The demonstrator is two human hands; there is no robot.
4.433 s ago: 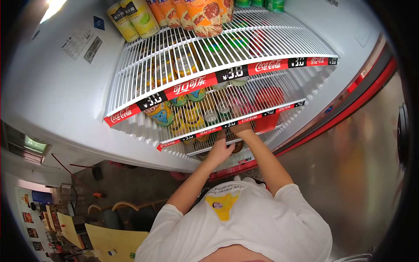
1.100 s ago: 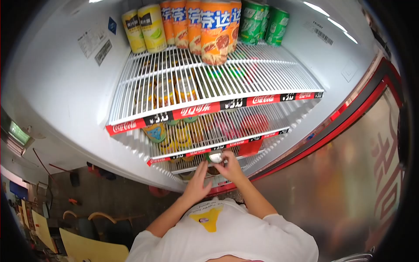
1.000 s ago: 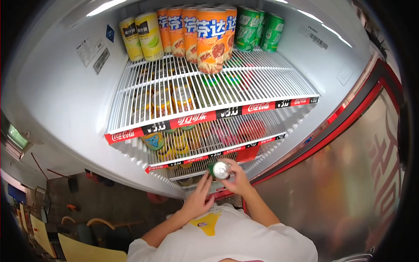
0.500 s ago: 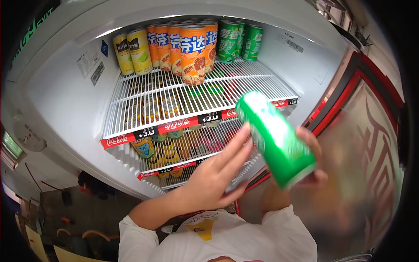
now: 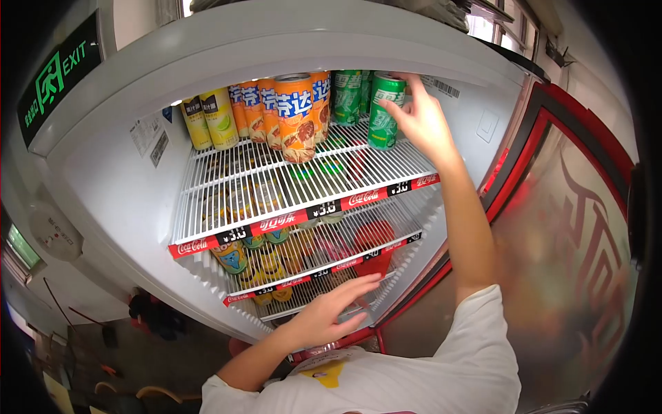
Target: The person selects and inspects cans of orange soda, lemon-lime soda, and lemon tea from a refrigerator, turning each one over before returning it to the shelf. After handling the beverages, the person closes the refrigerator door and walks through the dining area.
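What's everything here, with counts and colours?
Front green can: one, green, at upper shelf, right
Other green cans: at least two, green, behind it
Orange cans: at least five, orange, upper shelf middle
Yellow cans: two, yellow, upper shelf left
Lower drinks: several, mostly yellow, below upper shelf
Fridge: one, white, centre
Door: one, red-framed, right
EXIT sign: one, green, upper left
Shirt: one, white, bottom
Right fingers: one set, bare, touching front can
Left fingers: one set, bare, low centre
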